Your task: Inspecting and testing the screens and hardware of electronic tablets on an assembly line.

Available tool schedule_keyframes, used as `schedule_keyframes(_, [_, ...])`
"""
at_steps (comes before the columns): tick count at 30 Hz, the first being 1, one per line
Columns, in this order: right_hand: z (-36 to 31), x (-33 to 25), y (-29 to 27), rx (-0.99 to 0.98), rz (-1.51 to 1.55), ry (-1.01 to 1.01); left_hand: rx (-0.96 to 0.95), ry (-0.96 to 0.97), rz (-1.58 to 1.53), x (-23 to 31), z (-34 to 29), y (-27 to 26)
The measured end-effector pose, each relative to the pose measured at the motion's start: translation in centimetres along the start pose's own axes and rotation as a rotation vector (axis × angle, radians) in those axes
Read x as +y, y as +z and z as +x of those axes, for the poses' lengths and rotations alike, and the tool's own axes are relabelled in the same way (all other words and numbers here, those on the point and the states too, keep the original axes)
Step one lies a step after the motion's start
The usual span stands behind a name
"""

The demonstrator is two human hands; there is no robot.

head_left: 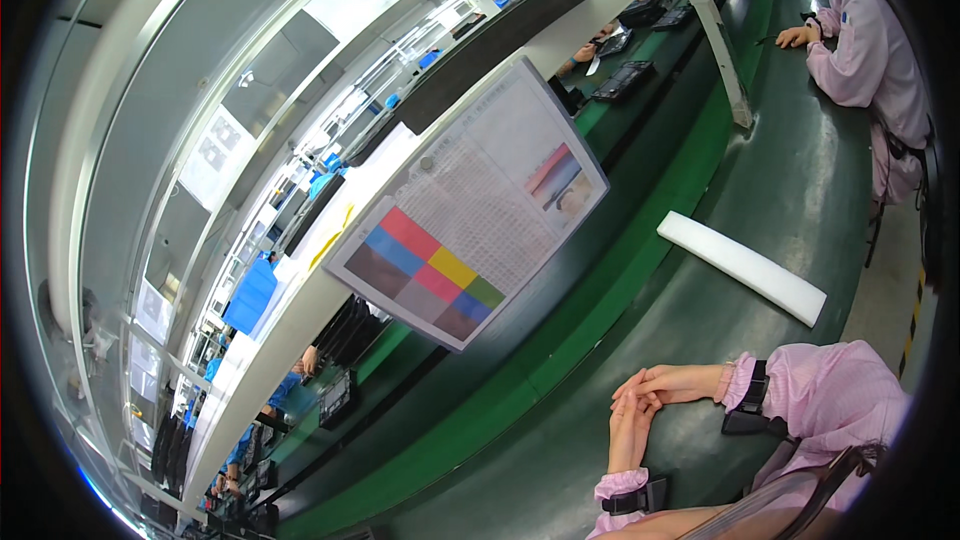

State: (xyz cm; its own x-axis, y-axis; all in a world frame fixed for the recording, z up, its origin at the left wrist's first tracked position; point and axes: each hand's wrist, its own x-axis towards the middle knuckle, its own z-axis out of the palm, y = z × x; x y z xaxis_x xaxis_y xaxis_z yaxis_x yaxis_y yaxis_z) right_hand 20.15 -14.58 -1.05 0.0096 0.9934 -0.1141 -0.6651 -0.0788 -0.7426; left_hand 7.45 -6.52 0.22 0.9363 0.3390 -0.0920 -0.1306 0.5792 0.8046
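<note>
My left hand [630, 426] and my right hand [682, 382] rest together on the green workbench [560, 455], at the lower right. Their fingers are folded against one another, the right hand's lying over the left's fingertips. No object shows in either hand. Pink sleeves end at both wrists, each wrapped by a black strap. Beyond my right hand lies a long white foam bar [742, 268] on the bench, apart from both hands.
A sheet with coloured blocks [465, 205] hangs from the shelf frame over a conveyor line [420, 380]. Black devices [622, 81] sit along that line. At the far right a co-worker in pink [868, 50] leans on the bench. A blue bin [250, 296] stands on the shelf.
</note>
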Motion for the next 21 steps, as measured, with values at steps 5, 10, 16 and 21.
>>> schedule_keyframes(5, [-0.1,0.0,-0.1,0.009,-0.001,-0.002,-0.005,0.002,0.020,0.1,0.0,0.4])
schedule_keyframes(10, [-0.2,0.0,0.1,-0.010,-0.018,0.009,0.026,-0.003,0.010,-0.5,0.1,-0.6])
schedule_keyframes(16, [0.2,0.4,-0.6,-0.032,-0.044,-0.013,0.002,0.023,0.010,-0.8,0.2,-1.1])
schedule_keyframes(21, [0.0,-0.1,-0.1,-0.006,-0.041,-0.024,0.031,0.017,0.019,-0.2,-0.1,-0.1])
